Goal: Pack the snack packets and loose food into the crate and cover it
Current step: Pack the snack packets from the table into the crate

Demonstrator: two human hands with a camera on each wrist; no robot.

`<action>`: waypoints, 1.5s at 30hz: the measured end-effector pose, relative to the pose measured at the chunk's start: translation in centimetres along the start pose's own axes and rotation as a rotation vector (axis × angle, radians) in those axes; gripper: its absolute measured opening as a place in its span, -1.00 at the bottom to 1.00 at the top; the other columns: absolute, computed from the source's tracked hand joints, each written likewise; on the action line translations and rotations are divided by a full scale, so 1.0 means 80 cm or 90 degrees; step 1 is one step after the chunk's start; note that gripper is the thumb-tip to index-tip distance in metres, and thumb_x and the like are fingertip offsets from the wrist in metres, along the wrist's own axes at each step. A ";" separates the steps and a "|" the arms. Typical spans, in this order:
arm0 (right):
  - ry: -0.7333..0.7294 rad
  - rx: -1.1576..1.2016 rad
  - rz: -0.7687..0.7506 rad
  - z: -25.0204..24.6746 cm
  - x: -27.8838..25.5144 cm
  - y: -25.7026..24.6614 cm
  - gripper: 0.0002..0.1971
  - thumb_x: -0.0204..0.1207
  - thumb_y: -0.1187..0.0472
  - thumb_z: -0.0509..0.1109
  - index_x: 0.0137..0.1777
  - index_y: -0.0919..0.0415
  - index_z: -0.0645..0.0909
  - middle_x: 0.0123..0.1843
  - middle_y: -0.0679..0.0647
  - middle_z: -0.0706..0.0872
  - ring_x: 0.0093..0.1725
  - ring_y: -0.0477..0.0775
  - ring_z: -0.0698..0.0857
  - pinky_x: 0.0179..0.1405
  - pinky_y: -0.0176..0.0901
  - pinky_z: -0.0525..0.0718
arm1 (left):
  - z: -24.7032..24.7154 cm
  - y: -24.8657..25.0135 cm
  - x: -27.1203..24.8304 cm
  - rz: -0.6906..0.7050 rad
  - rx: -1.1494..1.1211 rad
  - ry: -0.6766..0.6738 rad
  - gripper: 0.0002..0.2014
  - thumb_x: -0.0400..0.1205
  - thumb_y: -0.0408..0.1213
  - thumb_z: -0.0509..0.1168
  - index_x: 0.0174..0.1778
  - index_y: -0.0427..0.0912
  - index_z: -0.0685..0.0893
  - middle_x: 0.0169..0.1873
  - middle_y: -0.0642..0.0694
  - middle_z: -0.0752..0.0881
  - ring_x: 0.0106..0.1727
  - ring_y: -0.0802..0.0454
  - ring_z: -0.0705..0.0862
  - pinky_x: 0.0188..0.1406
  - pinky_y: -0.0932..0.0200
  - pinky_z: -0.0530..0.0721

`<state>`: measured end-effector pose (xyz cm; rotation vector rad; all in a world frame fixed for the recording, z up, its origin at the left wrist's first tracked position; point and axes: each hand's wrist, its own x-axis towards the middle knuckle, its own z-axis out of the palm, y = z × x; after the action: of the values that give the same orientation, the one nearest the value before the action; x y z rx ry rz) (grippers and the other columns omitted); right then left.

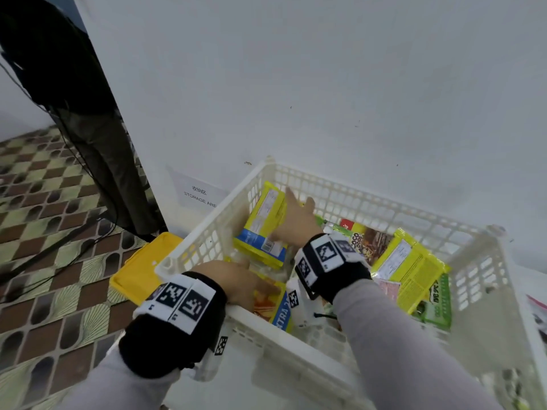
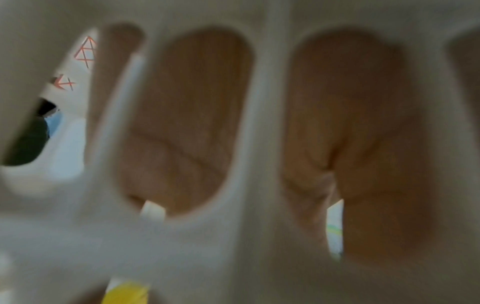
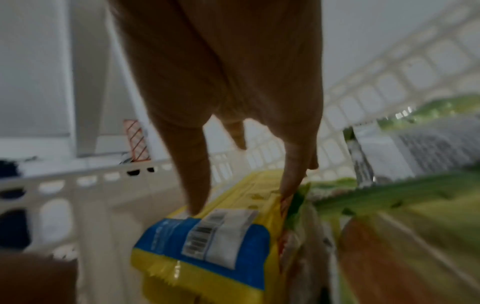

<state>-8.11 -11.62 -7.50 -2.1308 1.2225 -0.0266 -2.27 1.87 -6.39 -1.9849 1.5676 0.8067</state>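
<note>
A white lattice crate (image 1: pixel 367 193) stands on the floor against the wall, with several snack packets in it. My right hand (image 1: pixel 296 220) reaches into its far left corner. There it grips a yellow and blue packet (image 1: pixel 260 229) that leans tilted against the crate wall. In the right wrist view the thumb and fingers (image 3: pixel 293 174) clasp the yellow and blue packet (image 3: pixel 207 242) across its width. My left hand (image 1: pixel 239 279) is inside the near left corner, its fingers lying on an orange and yellow wafer packet (image 1: pixel 272 303). The left wrist view shows the palm (image 2: pixel 350 123) blurred behind the crate's wall (image 2: pixel 267 123).
A yellow lid (image 1: pixel 139 270) lies on the patterned floor left of the crate. A Coco cereal pack (image 1: pixel 367 241), a yellow-green packet (image 1: pixel 411 267) and a green packet (image 1: pixel 438 300) fill the crate's right half. Black cables and a dark stand (image 1: pixel 97 143) are at far left.
</note>
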 end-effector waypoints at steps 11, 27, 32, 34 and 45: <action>-0.086 -0.242 -0.124 0.035 0.011 0.014 -0.09 0.53 -0.03 0.39 0.66 -0.13 -0.21 0.68 0.14 -0.37 0.64 0.33 -0.33 0.52 0.46 -0.03 | 0.008 -0.004 0.013 -0.037 -0.009 0.010 -0.32 0.58 -0.11 0.22 0.52 0.50 0.06 0.59 -0.22 0.06 0.52 -0.26 0.33 0.32 -0.06 0.43; 0.141 -0.203 0.227 -0.132 -0.056 0.157 -0.74 0.36 0.28 0.57 -0.15 0.31 0.51 -0.10 0.21 0.63 -0.05 0.16 0.64 -0.28 -0.20 0.49 | 0.004 -0.001 0.010 0.068 -0.035 0.046 -0.43 0.61 -0.16 0.21 0.57 0.18 0.26 0.56 -0.10 0.29 0.51 -0.09 0.37 0.48 -0.02 0.37; 0.144 -0.167 0.233 -0.130 -0.069 0.155 -0.52 0.35 0.14 0.60 0.21 0.33 0.59 0.19 0.21 0.68 0.16 0.21 0.64 -0.08 -0.16 0.52 | 0.003 0.001 0.013 0.146 0.002 0.039 -0.41 0.65 -0.25 0.15 0.60 0.17 0.18 0.53 -0.06 0.38 0.49 -0.07 0.39 0.43 0.04 0.38; 0.203 -0.167 0.201 -0.136 -0.079 0.144 -0.54 0.37 0.19 0.57 0.24 0.32 0.60 0.21 0.23 0.67 0.23 0.23 0.62 0.05 -0.10 0.56 | 0.002 0.003 0.016 0.134 0.039 0.045 -0.47 0.68 -0.22 0.10 0.60 0.09 0.23 0.50 -0.10 0.40 0.48 -0.10 0.40 0.37 0.08 0.37; 0.483 0.042 -0.140 -0.128 -0.136 0.044 -0.75 0.50 0.19 0.42 0.07 0.13 0.41 -0.37 -0.04 0.47 -0.34 0.05 0.50 -0.43 -0.09 0.33 | 0.011 -0.030 0.020 0.095 -0.611 0.483 -0.54 0.60 -0.46 0.20 0.41 -0.03 0.49 0.29 -0.11 0.60 0.07 -0.01 0.63 -0.12 0.26 0.53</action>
<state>-20.30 -9.89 1.72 -2.2524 1.3369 -1.0353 0.19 1.87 -8.12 -3.1647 1.9481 1.0634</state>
